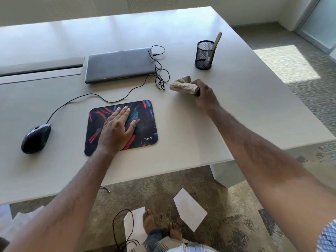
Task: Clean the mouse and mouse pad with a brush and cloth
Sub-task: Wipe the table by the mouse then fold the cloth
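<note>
A dark mouse pad (145, 124) with red and blue streaks lies on the white table (181, 142). My left hand (118, 130) rests flat on it, fingers spread. A black wired mouse (36, 138) sits on the table to the left of the pad, its cable running back toward the laptop. To the right and further back, my right hand (203, 93) grips a rolled beige cloth (182, 85) just above the table. A brush handle (217, 40) sticks out of a black mesh cup (204, 55) behind the cloth.
A closed grey laptop (120, 64) lies at the back with a tangle of black cable (160, 73) beside it. The table's right edge runs close to the cup. Sheets of paper (190, 209), a cord and bare feet are on the floor below.
</note>
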Available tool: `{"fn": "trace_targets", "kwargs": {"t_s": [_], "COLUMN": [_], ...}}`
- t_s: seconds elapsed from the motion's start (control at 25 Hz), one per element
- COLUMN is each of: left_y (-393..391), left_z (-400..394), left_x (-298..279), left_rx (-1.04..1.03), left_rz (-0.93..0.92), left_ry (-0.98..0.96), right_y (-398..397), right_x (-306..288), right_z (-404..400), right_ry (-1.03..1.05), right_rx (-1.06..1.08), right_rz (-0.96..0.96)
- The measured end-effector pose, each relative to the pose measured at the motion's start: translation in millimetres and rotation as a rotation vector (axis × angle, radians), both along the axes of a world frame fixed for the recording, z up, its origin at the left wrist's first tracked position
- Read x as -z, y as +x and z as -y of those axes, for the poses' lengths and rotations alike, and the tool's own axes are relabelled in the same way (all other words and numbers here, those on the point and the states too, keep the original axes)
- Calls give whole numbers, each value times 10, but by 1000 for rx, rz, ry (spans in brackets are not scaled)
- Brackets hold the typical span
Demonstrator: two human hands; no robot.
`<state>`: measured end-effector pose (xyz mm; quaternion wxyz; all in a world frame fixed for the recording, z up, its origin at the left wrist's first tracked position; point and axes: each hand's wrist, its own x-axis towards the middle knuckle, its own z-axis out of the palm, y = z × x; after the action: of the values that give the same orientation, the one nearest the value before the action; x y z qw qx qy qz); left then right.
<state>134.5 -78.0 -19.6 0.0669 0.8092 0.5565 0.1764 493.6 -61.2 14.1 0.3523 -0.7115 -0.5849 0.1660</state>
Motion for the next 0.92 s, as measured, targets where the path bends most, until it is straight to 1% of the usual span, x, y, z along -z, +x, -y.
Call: {"fn": "trace_targets", "kwargs": {"t_s": [0.12, 0.2, 0.32, 0.44, 0.64, 0.76, 0.84, 0.92], "left_y": [0, -5, 2, 14, 12, 3, 8, 18], "left_z": [0, 12, 25, 23, 40, 40, 37, 46], "left_x": [-13, -19, -30, -48, -58, -47, -54, -48], "left_rx": [5, 7, 0, -9, 0, -8, -2, 2], "left_rz": [5, 8, 6, 1, -7, -14, -11, -16], "left_ry": [-8, -6, -13, -22, -18, -9, -3, 4], "right_y": [47, 109, 124, 41, 20, 13, 23, 31], "right_x": [-27, -22, -11, -48, -39, 23, 91, 121], "right_z": [51, 171, 454, 842, 1442, 1764, 2010, 2250], "right_ry": [-46, -46, -33, -1, -35, -12, -27, -36], "right_rx": [-169, -287, -378, -436, -466, -488, -449, -412], "right_rz": [19, -19, -89, -100, -158, -184, -144, -151]}}
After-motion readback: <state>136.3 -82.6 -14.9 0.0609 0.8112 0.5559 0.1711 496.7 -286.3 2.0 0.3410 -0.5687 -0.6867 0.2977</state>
